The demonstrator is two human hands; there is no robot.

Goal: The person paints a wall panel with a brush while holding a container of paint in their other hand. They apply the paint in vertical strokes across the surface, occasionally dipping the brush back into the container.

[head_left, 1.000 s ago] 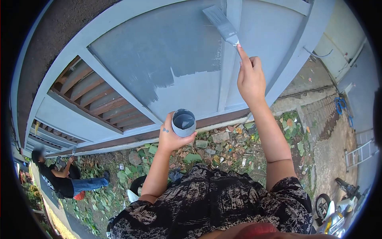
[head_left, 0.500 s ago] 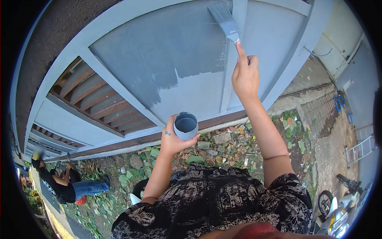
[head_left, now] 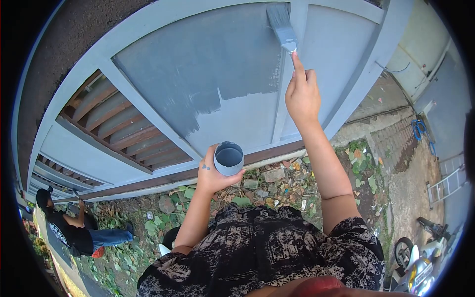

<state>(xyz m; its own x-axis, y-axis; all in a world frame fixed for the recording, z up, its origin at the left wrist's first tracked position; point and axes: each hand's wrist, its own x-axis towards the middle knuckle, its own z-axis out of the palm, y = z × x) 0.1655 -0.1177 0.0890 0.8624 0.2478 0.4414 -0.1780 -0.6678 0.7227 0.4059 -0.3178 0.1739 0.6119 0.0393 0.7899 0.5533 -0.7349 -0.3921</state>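
My right hand [head_left: 303, 98] grips the handle of a wide paintbrush [head_left: 282, 27], index finger laid along it. The bristles touch the top right of a wall panel [head_left: 198, 59], beside the upright frame strip. Dark grey paint covers the panel's upper part with a ragged lower edge; its lower part is lighter grey-blue. In my left hand [head_left: 212, 173] is a round cup [head_left: 229, 159] with grey paint inside, fingers and thumb wrapped around it. Grey paint spots mark the back of this hand.
Slatted openings [head_left: 114, 123] lie left of the panel. At the far left a person [head_left: 74, 230] in dark clothes works at the same wall. Leaves and rubble [head_left: 272, 188] cover the ground. A ladder [head_left: 445, 185] and a motorcycle [head_left: 420, 272] stand at the right.
The brush has turned slightly more upright, its bristles shifting a little right. My left hand and the cup have moved slightly left and down in view. The distant person's head and arm have shifted.
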